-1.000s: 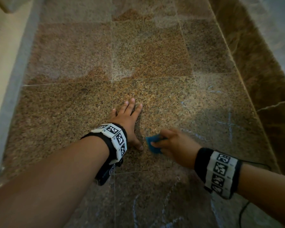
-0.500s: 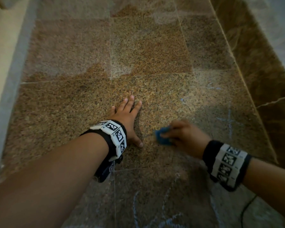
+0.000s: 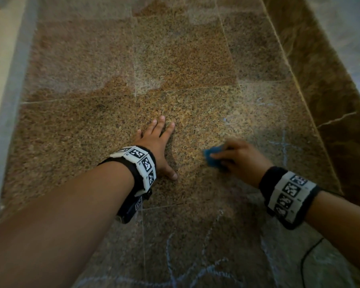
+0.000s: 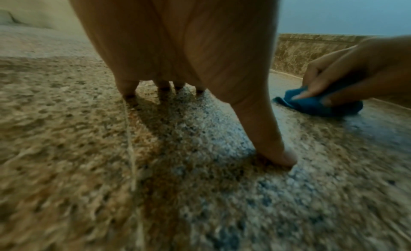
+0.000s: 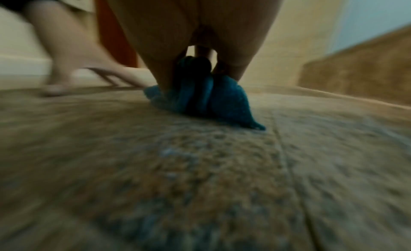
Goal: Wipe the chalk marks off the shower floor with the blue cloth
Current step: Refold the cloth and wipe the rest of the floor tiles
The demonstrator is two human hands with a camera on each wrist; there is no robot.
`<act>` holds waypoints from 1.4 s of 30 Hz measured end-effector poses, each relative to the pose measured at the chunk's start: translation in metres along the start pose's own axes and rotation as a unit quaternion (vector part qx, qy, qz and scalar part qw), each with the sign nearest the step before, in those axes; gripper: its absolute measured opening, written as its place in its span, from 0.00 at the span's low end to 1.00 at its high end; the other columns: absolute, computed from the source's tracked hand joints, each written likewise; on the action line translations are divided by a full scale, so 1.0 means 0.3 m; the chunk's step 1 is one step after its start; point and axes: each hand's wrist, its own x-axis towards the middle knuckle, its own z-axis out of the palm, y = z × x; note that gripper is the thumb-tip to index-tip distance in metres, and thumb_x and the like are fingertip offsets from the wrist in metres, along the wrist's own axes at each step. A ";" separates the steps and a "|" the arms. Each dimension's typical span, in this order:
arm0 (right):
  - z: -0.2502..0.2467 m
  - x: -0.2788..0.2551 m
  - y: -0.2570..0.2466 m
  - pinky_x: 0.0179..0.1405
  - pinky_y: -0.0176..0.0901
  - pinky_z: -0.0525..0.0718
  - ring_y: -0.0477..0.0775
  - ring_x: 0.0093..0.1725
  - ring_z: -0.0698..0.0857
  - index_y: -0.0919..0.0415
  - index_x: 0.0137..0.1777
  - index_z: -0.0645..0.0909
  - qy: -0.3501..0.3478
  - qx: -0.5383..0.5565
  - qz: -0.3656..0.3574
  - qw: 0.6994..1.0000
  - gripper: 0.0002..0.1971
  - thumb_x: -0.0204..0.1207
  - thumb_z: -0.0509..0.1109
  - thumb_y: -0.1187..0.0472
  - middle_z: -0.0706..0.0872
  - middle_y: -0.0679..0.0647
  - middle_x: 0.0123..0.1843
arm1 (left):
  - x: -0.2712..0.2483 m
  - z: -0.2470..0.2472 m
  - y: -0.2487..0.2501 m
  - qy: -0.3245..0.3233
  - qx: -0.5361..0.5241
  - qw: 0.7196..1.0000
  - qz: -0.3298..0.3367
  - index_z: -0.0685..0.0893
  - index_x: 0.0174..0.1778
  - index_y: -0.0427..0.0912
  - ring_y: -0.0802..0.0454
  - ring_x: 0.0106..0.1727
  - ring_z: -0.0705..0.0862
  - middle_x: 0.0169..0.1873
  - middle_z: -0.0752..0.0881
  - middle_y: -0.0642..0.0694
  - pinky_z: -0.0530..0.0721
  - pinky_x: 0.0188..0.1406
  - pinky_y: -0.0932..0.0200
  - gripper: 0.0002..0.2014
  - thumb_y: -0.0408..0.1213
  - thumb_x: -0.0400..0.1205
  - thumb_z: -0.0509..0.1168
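Note:
My right hand grips a bunched blue cloth and holds it down on the speckled brown shower floor. The left wrist view shows the same cloth under those curled fingers, and the right wrist view shows the cloth wadded beneath the palm. My left hand lies flat on the floor just left of the cloth, fingers straight and spread, thumb out to the right. Pale chalk marks run to the right of the cloth, and more chalk lines cross the tile nearest me.
A brown marbled wall base rises along the right side. A grey raised kerb borders the floor on the left. A thin black cable trails from my right wrist at the lower right.
My right hand has slid the blue cloth to the right and a little away from me, widening the gap to the left thumb. The left hand stays planted.

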 end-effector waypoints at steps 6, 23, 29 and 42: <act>0.015 -0.026 0.011 0.45 0.53 0.82 0.68 0.42 0.83 0.58 0.55 0.88 0.081 -0.001 0.149 0.985 0.12 0.72 0.74 0.65 0.82 0.61 0.45 | 0.003 0.001 -0.002 -0.004 0.005 1.000 0.000 0.27 0.81 0.54 0.46 0.83 0.30 0.80 0.24 0.49 0.40 0.81 0.38 0.73 0.69 0.58 0.77; -0.051 -0.117 -0.048 0.45 0.43 0.79 0.64 0.45 0.86 0.53 0.57 0.87 -0.069 0.012 0.116 0.991 0.19 0.66 0.77 0.68 0.85 0.58 0.48 | 0.027 -0.028 0.076 0.043 -0.035 0.998 0.002 0.30 0.83 0.54 0.46 0.83 0.29 0.81 0.25 0.50 0.37 0.81 0.35 0.70 0.74 0.59 0.72; -0.088 -0.146 0.082 0.53 0.47 0.78 0.63 0.53 0.82 0.53 0.61 0.85 0.025 -0.004 0.284 0.959 0.18 0.72 0.72 0.66 0.83 0.57 0.52 | 0.075 -0.056 0.135 0.045 -0.021 0.998 0.026 0.28 0.82 0.51 0.47 0.83 0.29 0.81 0.25 0.48 0.37 0.81 0.34 0.71 0.73 0.59 0.72; -0.086 0.077 0.081 0.57 0.44 0.76 0.62 0.54 0.81 0.58 0.58 0.87 0.011 0.013 0.188 0.982 0.14 0.74 0.69 0.67 0.79 0.60 0.56 | 0.132 -0.085 0.122 0.018 -0.030 0.999 -0.013 0.27 0.82 0.52 0.47 0.83 0.29 0.80 0.23 0.48 0.36 0.81 0.38 0.73 0.75 0.57 0.73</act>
